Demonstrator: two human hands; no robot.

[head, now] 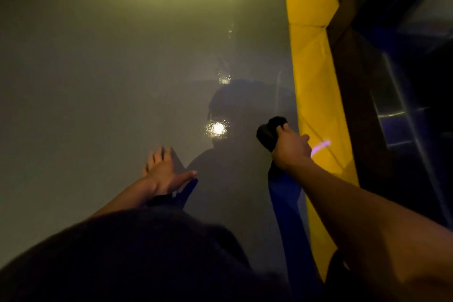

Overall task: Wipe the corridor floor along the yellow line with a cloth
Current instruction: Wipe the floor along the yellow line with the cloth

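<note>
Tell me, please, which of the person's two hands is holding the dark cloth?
The right hand, beside the yellow line, is closed around the dark cloth. The left hand is open, fingers spread flat on the grey floor, holding nothing.

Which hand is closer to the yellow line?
Right. The right hand, gripping the dark cloth, is just beside the yellow line. The left hand is flat on the floor, farther left.
</note>
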